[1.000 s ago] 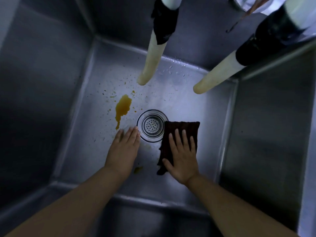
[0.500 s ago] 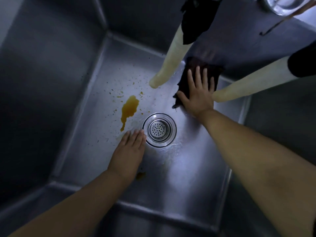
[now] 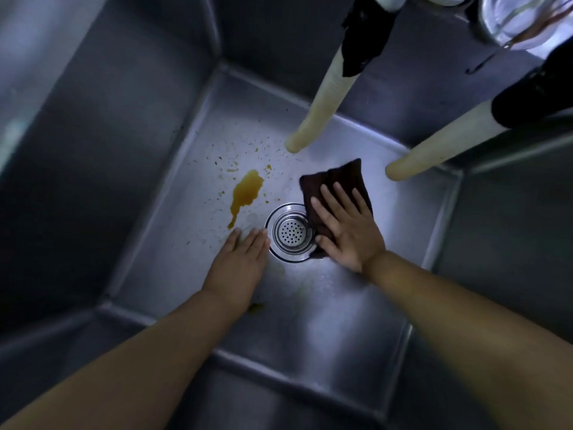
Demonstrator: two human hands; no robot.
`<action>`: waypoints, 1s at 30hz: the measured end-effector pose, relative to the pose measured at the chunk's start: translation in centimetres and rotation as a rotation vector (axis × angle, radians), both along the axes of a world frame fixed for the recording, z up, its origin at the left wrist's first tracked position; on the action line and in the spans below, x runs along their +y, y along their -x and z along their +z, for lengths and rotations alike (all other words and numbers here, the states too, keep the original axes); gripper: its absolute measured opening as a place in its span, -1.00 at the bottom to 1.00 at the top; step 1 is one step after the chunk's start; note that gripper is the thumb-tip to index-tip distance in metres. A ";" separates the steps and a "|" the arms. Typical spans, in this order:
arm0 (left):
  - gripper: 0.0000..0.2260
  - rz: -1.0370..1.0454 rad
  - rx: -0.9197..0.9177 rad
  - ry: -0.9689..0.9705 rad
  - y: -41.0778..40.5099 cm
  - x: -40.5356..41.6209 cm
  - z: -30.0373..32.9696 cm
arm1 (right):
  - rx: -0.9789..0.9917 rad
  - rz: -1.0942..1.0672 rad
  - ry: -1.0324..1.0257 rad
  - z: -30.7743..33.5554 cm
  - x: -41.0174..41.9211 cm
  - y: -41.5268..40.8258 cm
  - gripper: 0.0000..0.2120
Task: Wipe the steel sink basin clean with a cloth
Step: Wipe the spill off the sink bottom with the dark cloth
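Observation:
I look down into a deep steel sink basin (image 3: 356, 321). A dark brown cloth (image 3: 333, 178) lies flat on the floor just right of the round drain strainer (image 3: 291, 232), its lower edge overlapping the drain rim. My right hand (image 3: 347, 228) presses on the cloth with straight, spread fingers. My left hand (image 3: 242, 265) rests flat on the basin floor left of the drain, fingers straight and holding nothing. An orange-brown sauce puddle (image 3: 246, 190) sits beyond my left fingertips, with small specks scattered around it.
Two pale hoses (image 3: 316, 110) (image 3: 440, 150) with black wrapping hang into the basin from the back, ends just above the floor. A small smear (image 3: 255, 307) lies beside my left wrist. Steep steel walls (image 3: 102, 144) enclose all sides.
My right hand has slid the cloth from the back wall between the hoses toward me, down to the right side of the drain. My left hand has stayed put.

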State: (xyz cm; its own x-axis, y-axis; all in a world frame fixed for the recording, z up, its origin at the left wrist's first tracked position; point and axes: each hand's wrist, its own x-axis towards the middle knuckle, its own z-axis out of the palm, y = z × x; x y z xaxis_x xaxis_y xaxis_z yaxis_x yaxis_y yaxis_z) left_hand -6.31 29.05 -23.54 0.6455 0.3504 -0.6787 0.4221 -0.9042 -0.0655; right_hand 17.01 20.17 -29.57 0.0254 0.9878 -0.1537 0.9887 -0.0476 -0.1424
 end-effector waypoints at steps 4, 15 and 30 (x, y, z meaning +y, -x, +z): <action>-0.30 0.003 0.008 -0.002 -0.1 0.0 0.6 | 0.015 -0.041 0.038 0.5 -4.8 3.7 -0.26; -0.34 -0.116 -0.088 -0.061 2.7 2.5 4.1 | -0.025 0.197 0.154 1.3 -12.4 14.4 -0.14; -0.39 0.053 -0.210 -0.086 11.2 9.5 5.7 | -0.030 -0.179 0.180 0.5 3.9 16.6 -0.12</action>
State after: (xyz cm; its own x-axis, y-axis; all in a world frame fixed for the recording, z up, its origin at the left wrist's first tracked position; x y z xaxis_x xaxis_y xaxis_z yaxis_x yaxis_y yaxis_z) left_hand -17.49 38.50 -17.82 0.7489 0.4379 -0.4974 0.4809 -0.8755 -0.0468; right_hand 0.40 24.10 -29.05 0.2046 0.9239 -0.3234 0.9659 -0.2441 -0.0862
